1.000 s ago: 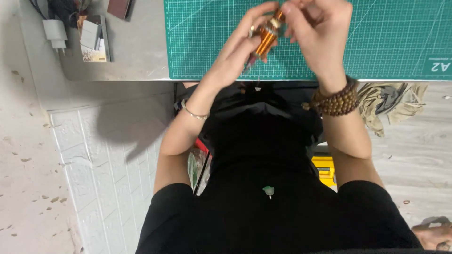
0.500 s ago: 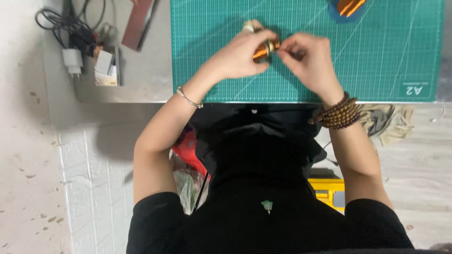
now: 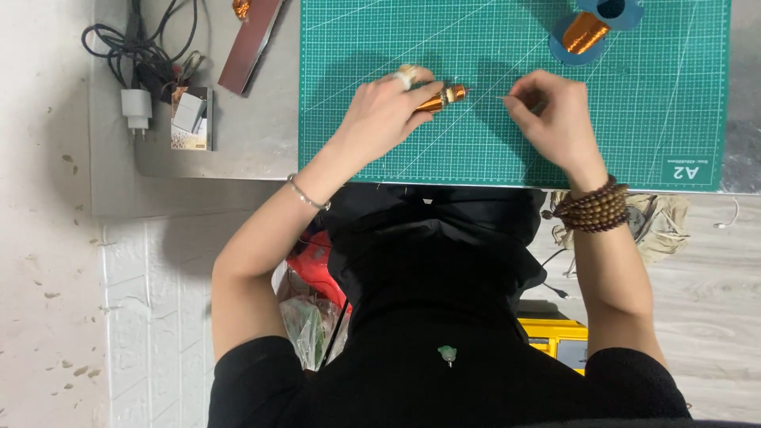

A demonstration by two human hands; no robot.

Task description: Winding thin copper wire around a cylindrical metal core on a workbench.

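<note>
Here, a small copper-wound coil (image 3: pixel 441 98) is gripped at the fingertips of the left hand (image 3: pixel 388 119), whose fingers are curled and pressed together around its near end, so that the coil juts out to the right of them, tilted slightly upward, just above the green cutting mat (image 3: pixel 380 150). A pale ring or bit of tape is seen on one finger of that hand, and a thin bangle (image 3: pixel 305 195) is worn on the wrist. The right hand (image 3: pixel 555 119) is held well apart from the coil, to its right, with thumb and forefinger pinched together; a very fine wire appears to be stretched between that pinch and the coil's tip, though it is too thin to be made out with certainty. A beaded bracelet (image 3: pixel 593 208) is wrapped around the right wrist. Near the mat's far edge a spool of copper wire (image 3: pixel 585 32) is lying beside a blue flange. Off the mat to the left, a white charger (image 3: pixel 136 106) with tangled black cable (image 3: pixel 131 51) and a small box (image 3: pixel 192 119) are set on the grey table (image 3: pixel 238 150).
</note>
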